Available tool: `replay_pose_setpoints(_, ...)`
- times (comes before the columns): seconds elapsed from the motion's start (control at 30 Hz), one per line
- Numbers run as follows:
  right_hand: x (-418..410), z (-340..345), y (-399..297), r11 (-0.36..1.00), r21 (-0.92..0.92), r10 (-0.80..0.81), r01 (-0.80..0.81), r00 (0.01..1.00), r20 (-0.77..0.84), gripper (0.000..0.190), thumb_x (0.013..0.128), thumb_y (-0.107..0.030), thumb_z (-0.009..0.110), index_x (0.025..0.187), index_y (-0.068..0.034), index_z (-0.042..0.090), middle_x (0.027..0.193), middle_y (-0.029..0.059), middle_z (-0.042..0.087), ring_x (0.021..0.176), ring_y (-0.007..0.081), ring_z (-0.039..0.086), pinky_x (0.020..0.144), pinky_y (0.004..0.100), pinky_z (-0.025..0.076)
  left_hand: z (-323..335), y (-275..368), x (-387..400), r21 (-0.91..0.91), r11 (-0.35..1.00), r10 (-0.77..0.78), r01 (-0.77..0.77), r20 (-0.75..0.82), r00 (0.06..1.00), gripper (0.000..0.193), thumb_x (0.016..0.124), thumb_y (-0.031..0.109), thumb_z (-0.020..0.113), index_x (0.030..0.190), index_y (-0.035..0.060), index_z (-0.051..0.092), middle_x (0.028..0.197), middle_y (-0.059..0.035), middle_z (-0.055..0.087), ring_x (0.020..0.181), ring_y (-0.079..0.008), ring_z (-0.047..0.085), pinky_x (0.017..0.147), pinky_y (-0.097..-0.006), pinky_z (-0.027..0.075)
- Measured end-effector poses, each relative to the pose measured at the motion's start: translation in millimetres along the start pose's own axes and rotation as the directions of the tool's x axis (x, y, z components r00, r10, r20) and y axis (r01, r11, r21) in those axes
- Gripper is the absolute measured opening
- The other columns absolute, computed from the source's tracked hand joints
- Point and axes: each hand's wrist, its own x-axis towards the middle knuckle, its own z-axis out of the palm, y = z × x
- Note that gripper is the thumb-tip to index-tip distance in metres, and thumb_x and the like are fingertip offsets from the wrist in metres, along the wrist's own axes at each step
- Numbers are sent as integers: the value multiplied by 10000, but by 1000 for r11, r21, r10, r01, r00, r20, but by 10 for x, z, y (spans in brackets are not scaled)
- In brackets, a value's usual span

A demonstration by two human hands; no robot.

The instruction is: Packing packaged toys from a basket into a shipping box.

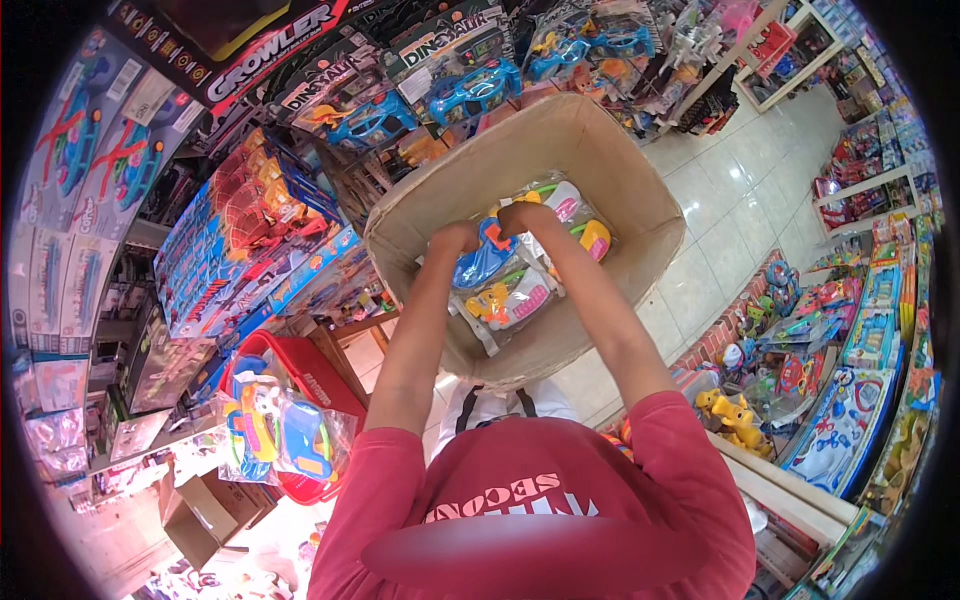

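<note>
A deep cardboard box (450, 184) stands before me with its top open, and both my forearms reach down into it. Inside, my left hand (454, 238) grips the left upper edge of a blue plastic toy (480, 262) in clear wrap. My right hand (528, 217) is curled on the same toy's upper right end, by its orange part. Its fingertips are partly hidden. Around it lie more bagged toys: a white one with a yellow animal figure (491, 301) nearer me, a yellow and pink one (595, 240) at right, and a white and pink one (564, 202) farther back.
At lower left a red plastic basket (315, 375) holds bagged toys (289, 431). Stacked toy boxes (247, 232) rise left of the cardboard box. Packaged toys (472, 82) hang behind it. Right are a tiled floor (720, 202) and a low toy display (810, 352).
</note>
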Motion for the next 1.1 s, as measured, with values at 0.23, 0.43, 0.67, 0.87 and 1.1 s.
replay_pose_setpoints(0.23,-1465,-328,-480,984,109,-97,138,943,-319,496,754,-339,610,1118,-23,492,939,158,611,852,288,588,744,355,451,-414,-69,-1441,-190,877,362,-442,-347,865,277,798,214,534,964,-4,568,893,-136,610,795,-211,572,719,-319,448)
replay_pose_setpoints(0.43,-2662,439,-854,400,676,64,619,717,-694,344,832,-264,558,1068,-25,487,811,35,558,789,102,532,695,270,444,266,16,-2721,-777,157,436,-610,-500,748,216,864,223,524,947,26,547,858,-28,555,826,-114,513,735,-276,419)
replay_pose_setpoints(0.67,-3152,1404,-836,58,769,5,637,770,-638,296,855,-241,520,1048,-17,516,865,34,565,818,113,532,722,249,437,859,-131,-2927,-886,223,730,-406,-125,672,195,861,201,533,897,12,563,845,-13,552,830,-92,495,763,-252,395)
replay_pose_setpoints(0.87,-2672,2456,-792,-56,938,-93,341,934,-345,375,845,-340,529,1020,-9,537,852,48,572,805,133,547,717,272,440,1944,45,-2136,-788,523,725,-324,212,656,262,849,295,541,943,52,576,864,-10,561,855,-97,504,712,-281,430)
replay_pose_setpoints(1.1,-1974,4451,-998,-67,992,294,-108,948,123,382,767,-405,556,1043,-141,550,953,12,574,881,146,543,742,324,448,3969,-644,-1212,-642,764,129,-65,54,990,357,718,286,566,957,20,580,867,-161,601,853,-234,580,740,-335,460)
